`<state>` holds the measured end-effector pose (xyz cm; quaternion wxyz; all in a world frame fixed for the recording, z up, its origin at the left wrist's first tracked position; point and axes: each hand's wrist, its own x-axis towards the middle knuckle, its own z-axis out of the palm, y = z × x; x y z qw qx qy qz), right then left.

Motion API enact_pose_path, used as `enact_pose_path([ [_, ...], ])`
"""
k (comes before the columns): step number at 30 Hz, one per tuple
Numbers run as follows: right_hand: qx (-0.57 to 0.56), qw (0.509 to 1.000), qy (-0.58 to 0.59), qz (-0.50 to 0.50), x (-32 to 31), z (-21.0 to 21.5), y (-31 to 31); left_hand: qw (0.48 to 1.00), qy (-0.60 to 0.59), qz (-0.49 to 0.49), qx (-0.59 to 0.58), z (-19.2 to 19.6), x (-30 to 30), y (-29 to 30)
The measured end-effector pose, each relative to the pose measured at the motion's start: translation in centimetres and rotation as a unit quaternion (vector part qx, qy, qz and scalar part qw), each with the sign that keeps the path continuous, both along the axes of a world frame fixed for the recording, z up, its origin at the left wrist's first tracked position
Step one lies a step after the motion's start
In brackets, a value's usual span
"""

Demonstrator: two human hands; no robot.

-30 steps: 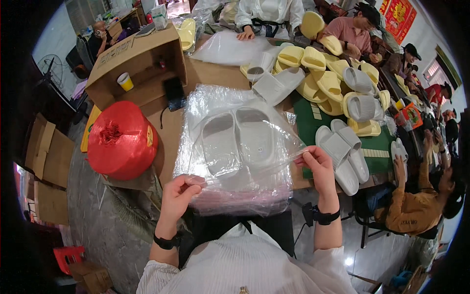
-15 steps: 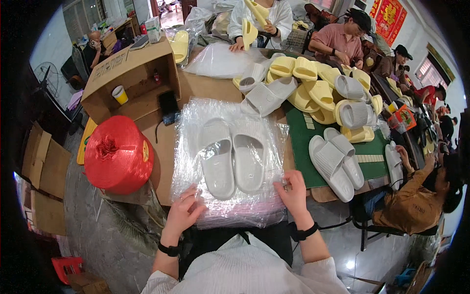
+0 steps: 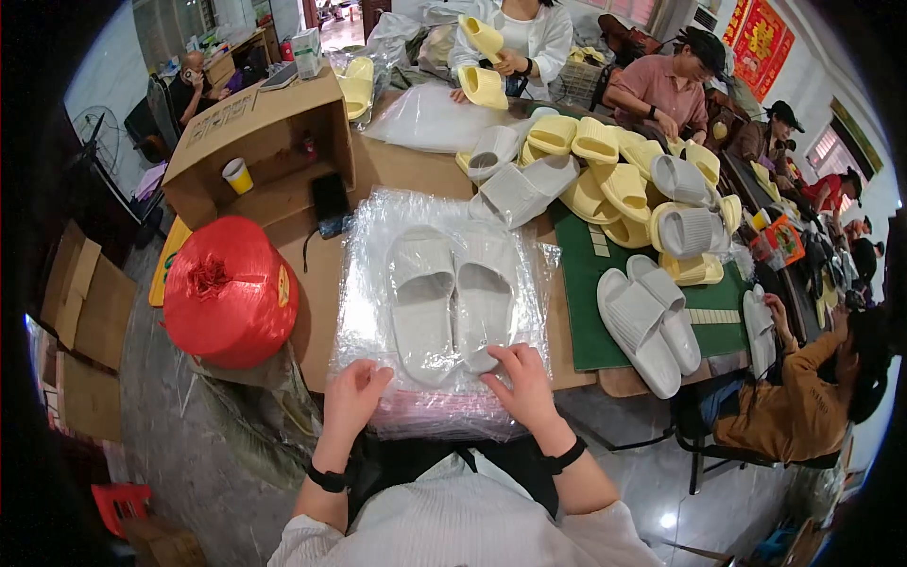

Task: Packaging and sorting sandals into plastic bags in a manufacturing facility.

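A pair of light grey slide slippers (image 3: 424,326) lies side by side inside a clear plastic bag (image 3: 378,255), toes away from me. Beneath it is a stack of similar clear bags (image 3: 444,421). My left hand (image 3: 353,395) pinches the bag's near edge, left of the heels. At the right slipper's heel, my right hand (image 3: 521,386) is closed on the plastic with thumb and fingers. The film gleams, so its exact edge is hard to see.
A big red roll of plastic twine (image 3: 227,302) and a cardboard box (image 3: 265,123) holding a cup stand on the left. Yellow and grey slippers (image 3: 619,184) pile up at the right, with a grey pair (image 3: 647,326) on a green mat (image 3: 586,350). Co-workers sit beyond and to the right.
Both hands have closed on the bag's near edge. My right hand has moved left to the right slipper's heel; my left hand has shifted slightly nearer me.
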<state>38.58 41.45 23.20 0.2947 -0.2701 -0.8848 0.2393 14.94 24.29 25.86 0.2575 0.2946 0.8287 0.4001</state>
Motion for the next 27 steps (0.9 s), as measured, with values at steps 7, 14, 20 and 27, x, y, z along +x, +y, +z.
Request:
enact_pose_path([
  [7, -0.009, 1.0, -0.004, -0.017, 0.1, -0.4, 0.0, 0.929, -0.315, 0.034, 0.192, 0.0, 2.4, 3.4],
  [14, -0.052, 0.998, 0.018, -0.014, 0.6, 0.9, 0.0, 0.886, -0.416, -0.022, 0.202, -0.4, 3.2, 5.6],
  [20, -0.217, 0.948, 0.215, -0.085, 1.7, 0.3, -0.3, 0.781, -0.542, -0.029, 0.31, -0.8, 3.8, 4.5],
  [27, -0.543, 0.818, 0.184, -0.041, 3.3, 5.4, -1.7, 0.762, -0.571, -0.143, 0.271, 0.6, 4.5, 1.4],
])
